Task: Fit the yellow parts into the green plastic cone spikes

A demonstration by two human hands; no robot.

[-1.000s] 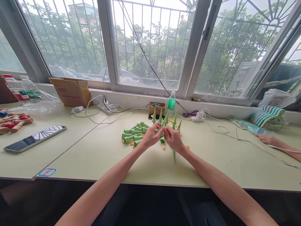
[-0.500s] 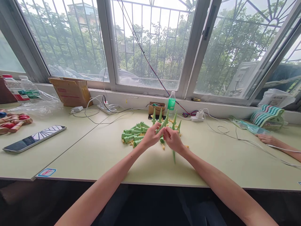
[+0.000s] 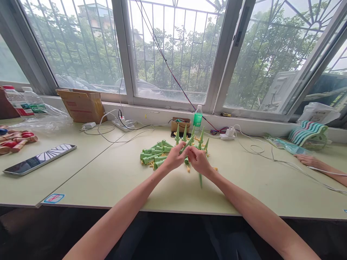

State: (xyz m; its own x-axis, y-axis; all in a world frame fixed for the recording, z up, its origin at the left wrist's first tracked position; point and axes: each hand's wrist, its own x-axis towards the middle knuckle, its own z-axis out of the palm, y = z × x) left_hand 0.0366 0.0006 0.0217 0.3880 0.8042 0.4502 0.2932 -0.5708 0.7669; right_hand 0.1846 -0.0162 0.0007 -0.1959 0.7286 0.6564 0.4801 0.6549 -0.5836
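Observation:
In the middle of the table my left hand (image 3: pixel 175 157) and my right hand (image 3: pixel 201 161) meet, fingertips pinched close together. A green plastic watering spike (image 3: pixel 187 143) slants up out of my left hand's fingers. My right fingers press near its lower end; what exactly they pinch is hidden. To the left lies a pile of green tubes (image 3: pixel 151 154) with yellow valve pieces among them. Several green spikes (image 3: pixel 177 134) stand point up behind my hands. Another spike tip (image 3: pixel 200 180) shows below my right hand, and a yellow piece (image 3: pixel 188 169) lies between my wrists.
A small cardboard box (image 3: pixel 181 124) and a green-labelled bottle (image 3: pixel 198 117) stand at the back. Cables run around a power strip (image 3: pixel 123 124) and a white adapter (image 3: pixel 230 133). At left lies a phone (image 3: pixel 40 160). Another person's hand (image 3: pixel 306 159) rests at right near stacked hangers (image 3: pixel 309 134).
My hands stay at the same place, with only slight finger movement around the spike. The pile and the standing spikes look unchanged.

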